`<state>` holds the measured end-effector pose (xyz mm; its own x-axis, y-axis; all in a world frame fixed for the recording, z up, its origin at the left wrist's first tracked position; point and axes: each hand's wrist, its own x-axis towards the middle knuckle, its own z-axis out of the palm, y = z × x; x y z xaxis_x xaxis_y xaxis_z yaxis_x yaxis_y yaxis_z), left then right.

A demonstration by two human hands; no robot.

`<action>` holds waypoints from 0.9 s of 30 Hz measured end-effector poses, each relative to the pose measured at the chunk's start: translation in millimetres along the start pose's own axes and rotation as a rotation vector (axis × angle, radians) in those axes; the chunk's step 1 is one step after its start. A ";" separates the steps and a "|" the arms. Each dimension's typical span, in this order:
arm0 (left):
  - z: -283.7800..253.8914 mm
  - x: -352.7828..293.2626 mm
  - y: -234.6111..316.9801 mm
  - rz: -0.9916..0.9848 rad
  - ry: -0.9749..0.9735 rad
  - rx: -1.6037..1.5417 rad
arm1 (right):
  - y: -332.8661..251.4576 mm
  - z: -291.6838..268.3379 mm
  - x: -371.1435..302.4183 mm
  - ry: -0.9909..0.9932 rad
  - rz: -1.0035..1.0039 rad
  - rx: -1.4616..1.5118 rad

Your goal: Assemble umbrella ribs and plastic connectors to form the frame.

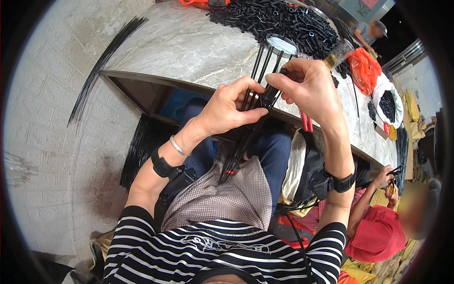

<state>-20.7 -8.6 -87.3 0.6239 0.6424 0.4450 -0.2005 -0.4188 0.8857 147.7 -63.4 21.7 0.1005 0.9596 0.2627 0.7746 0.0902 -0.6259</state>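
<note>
My left hand (227, 106) is closed round a bundle of thin black rods (230, 158), which runs from above my lap up over the table's front edge. Between my two hands is a short black cylindrical piece (268, 96), set against the rods. My right hand (312, 90) pinches its upper end with thumb and fingers. Beyond the hands, the rods' far ends reach toward a round, pale, shallow dish (282, 44) on the table. Fingers partly hide where the rods and the black piece meet.
A large heap of short black tubes (283, 23) covers the table's (189, 52) far side. Right of it are a clear jar (338, 53), an orange bag (364, 71) and a white sack (378, 97). Long black rods (104, 66) overhang the left edge. A red-hatted person (378, 232) works at right.
</note>
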 end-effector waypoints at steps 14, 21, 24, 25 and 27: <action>-6.5 -3.8 -4.6 -0.047 0.021 -0.155 | 14.7 20.0 -22.6 0.183 -0.119 0.354; -17.3 -4.3 -10.9 -0.016 0.082 -0.142 | 76.0 61.7 -96.8 0.064 0.188 0.629; -13.8 0.2 -16.8 0.012 0.123 -0.155 | 74.3 99.7 -121.4 0.016 0.292 0.611; -13.0 1.5 -17.4 0.014 0.134 -0.128 | 77.3 115.5 -127.5 0.071 0.272 0.642; -13.9 3.7 -19.7 -0.004 0.131 -0.009 | 67.9 128.0 -128.2 0.079 0.306 0.623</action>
<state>-24.9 11.0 -101.2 0.5213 0.7225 0.4542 -0.2053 -0.4104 0.8885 107.5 -146.2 -148.5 0.3206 0.9461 0.0456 0.2044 -0.0221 -0.9786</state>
